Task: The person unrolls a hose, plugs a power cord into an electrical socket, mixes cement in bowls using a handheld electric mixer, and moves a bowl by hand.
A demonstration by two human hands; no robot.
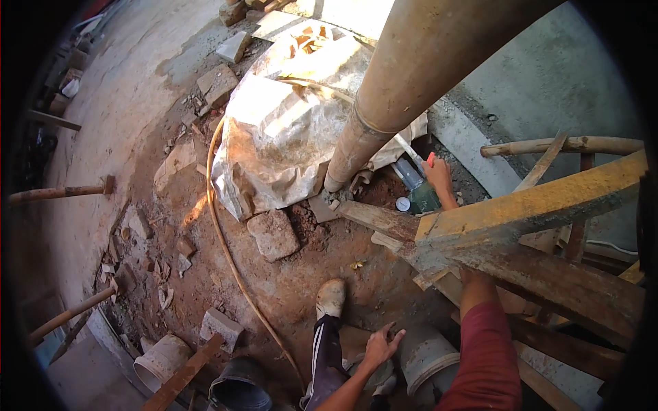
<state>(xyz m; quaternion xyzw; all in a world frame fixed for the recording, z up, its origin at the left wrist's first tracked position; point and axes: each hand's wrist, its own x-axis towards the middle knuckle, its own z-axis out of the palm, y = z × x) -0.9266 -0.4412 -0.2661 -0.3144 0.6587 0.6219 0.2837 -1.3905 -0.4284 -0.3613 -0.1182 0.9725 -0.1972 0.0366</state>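
Note:
My right hand (440, 179) reaches under a wooden beam, its fingers curled at a small red piece (430, 159) beside a white pipe (409, 148). The red piece's exact kind is too small to tell. Just below the hand sits a green water pump (426, 198) with a grey metal cylinder (408, 175) and a round pressure gauge (403, 204). My left hand (379, 346) hangs low with its fingers apart, holding nothing. It is nearest to a cement-smeared bucket (425, 353), apart from it in the picture.
A thick bamboo pole (397, 82) rises before me. Cement-marked beams (528, 198) cross over my right arm. A crumpled tarp (274, 144), a hose (229, 253), a stone block (273, 235) and a black bucket (240, 385) lie around my boot (331, 298).

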